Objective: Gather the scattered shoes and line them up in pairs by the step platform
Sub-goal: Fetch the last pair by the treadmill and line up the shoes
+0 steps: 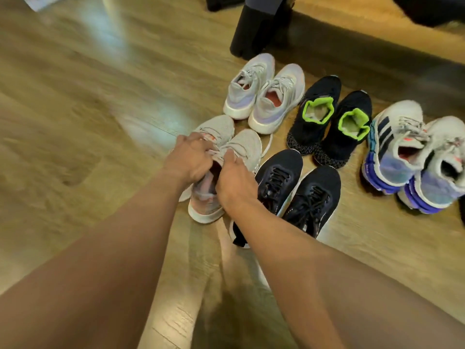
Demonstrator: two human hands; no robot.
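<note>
Two grey-pink sneakers stand side by side on the wood floor. My left hand (192, 157) grips the collar of the left grey-pink sneaker (219, 128). My right hand (235, 180) holds the collar of the right grey-pink sneaker (247, 147). To their right sits a black laced pair (297, 187). Farther back stand a grey-lilac pair (264, 94), a black pair with lime green collars (329, 122) and a white pair with blue heels and dark stripes (412, 157). All toes point away from me.
A black stand base (254, 34) rises just behind the grey-lilac pair. A dark ledge (377, 59) runs along the back right, behind the shoes. A white sheet (42, 1) lies at the top left. Wood floor (88, 122) stretches to the left.
</note>
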